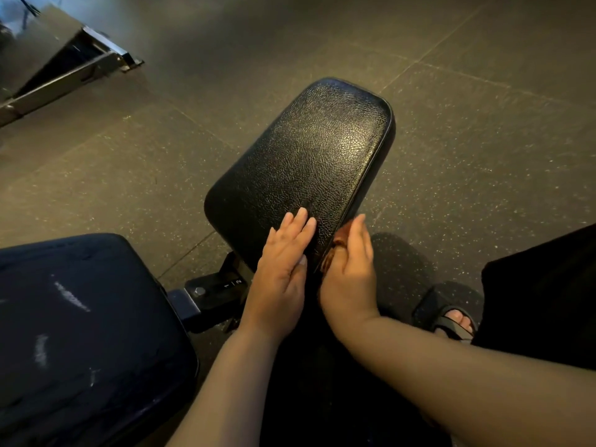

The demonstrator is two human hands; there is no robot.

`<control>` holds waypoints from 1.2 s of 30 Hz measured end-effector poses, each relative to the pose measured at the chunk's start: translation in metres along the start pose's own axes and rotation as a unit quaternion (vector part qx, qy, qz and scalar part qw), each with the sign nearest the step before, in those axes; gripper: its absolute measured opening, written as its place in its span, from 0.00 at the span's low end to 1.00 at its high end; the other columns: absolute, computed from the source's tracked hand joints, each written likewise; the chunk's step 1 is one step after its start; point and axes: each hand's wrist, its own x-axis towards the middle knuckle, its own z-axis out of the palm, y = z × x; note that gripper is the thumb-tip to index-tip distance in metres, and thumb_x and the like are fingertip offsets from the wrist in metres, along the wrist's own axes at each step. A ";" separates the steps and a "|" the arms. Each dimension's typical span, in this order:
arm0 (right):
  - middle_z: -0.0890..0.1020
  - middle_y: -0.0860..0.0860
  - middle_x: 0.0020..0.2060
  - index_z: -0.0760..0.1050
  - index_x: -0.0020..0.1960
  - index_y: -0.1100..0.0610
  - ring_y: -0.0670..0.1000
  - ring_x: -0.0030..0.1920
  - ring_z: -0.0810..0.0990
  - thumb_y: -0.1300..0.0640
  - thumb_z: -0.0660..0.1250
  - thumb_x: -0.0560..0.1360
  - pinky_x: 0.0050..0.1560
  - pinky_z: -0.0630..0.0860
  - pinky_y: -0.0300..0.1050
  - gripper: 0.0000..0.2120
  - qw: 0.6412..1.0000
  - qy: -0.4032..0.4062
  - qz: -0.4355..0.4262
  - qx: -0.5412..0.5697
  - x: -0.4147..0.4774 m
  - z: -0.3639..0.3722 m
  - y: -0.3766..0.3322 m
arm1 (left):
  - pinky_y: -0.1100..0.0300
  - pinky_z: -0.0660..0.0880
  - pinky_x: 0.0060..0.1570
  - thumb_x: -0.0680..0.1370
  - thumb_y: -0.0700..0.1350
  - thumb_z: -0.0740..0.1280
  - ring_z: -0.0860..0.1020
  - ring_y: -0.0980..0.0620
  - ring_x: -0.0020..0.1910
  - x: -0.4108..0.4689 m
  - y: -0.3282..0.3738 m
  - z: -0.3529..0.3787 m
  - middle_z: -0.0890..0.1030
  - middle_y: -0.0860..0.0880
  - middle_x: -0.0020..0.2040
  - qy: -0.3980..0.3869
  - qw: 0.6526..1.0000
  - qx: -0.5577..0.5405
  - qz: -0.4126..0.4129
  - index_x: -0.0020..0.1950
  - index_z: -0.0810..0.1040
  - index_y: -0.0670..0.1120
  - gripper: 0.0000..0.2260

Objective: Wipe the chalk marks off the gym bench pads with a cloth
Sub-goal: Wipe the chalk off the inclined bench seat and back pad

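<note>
The smaller bench pad point(309, 156) is black, with a pebbled, shiny leather-like skin, rounded corners and a piped seam round its rim; its surface shows no white marks that I can make out. It stands tilted over the floor point(483, 140), its far end pointing away and its near end under the hands. The larger bench pad point(80, 333) fills the lower left, dark blue-black and smoother, and bears several chalk marks point(71, 296): a slanted white streak near its middle, a shorter smear below that, and fainter scuffs toward its near right edge. The left grip point(283, 262) lies flat on the near end of the smaller pad, fingers straight and together, holding nothing. The right grip point(350, 272) sits at that pad's near right edge, thumb and curled fingers pinching a bunched brown cloth point(335, 245) against the rim, with one finger stretched up along the edge. Most of the cloth is hidden between hand and pad. Between the two pads a black metal bracket point(213, 291) with a bolt head point(199, 291) joins them, partly covered by the left wrist. On the bracket the white numerals "1" and "2" point(233, 283) can be read, split by a short line. The floor is dark speckled rubber in large tiles. A foot in a black sandal point(454, 321) rests on it at the right, beside black fabric point(541, 301). A blurred metal frame point(64, 66) stands at the upper left, well apart from the bench.
</note>
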 end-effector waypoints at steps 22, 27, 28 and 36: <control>0.61 0.51 0.77 0.50 0.82 0.57 0.49 0.76 0.61 0.60 0.52 0.85 0.65 0.51 0.22 0.26 0.992 0.118 0.008 0.050 0.058 -0.007 -0.019 | 0.52 0.45 0.80 0.81 0.31 0.59 0.52 0.57 0.80 -0.022 -0.007 -0.002 0.59 0.55 0.80 0.009 0.999 -0.029 -0.025 0.78 0.65 0.48 0.26; 0.58 0.56 0.78 0.47 0.81 0.59 0.26 0.63 0.60 0.64 0.53 0.84 0.56 0.50 0.13 0.28 0.999 0.017 -0.001 0.032 -0.027 0.012 0.005 | 0.47 0.46 0.80 0.80 0.33 0.58 0.53 0.56 0.80 -0.024 -0.011 -0.003 0.61 0.53 0.80 0.017 0.999 -0.032 -0.022 0.78 0.65 0.47 0.26; 0.58 0.53 0.78 0.46 0.81 0.57 0.25 0.60 0.59 0.64 0.53 0.85 0.55 0.50 0.12 0.28 0.999 -0.005 0.020 0.035 -0.041 0.015 0.012 | 0.47 0.46 0.80 0.80 0.34 0.58 0.53 0.56 0.80 -0.023 -0.011 -0.002 0.61 0.53 0.80 0.020 0.999 -0.032 -0.025 0.78 0.65 0.47 0.25; 0.60 0.58 0.78 0.52 0.81 0.61 0.53 0.78 0.59 0.64 0.53 0.84 0.68 0.48 0.24 0.25 0.996 0.091 -0.019 0.006 0.029 0.000 -0.006 | 0.49 0.46 0.80 0.81 0.33 0.57 0.54 0.55 0.80 -0.025 -0.006 0.003 0.61 0.54 0.80 0.037 0.998 -0.030 -0.031 0.78 0.66 0.46 0.25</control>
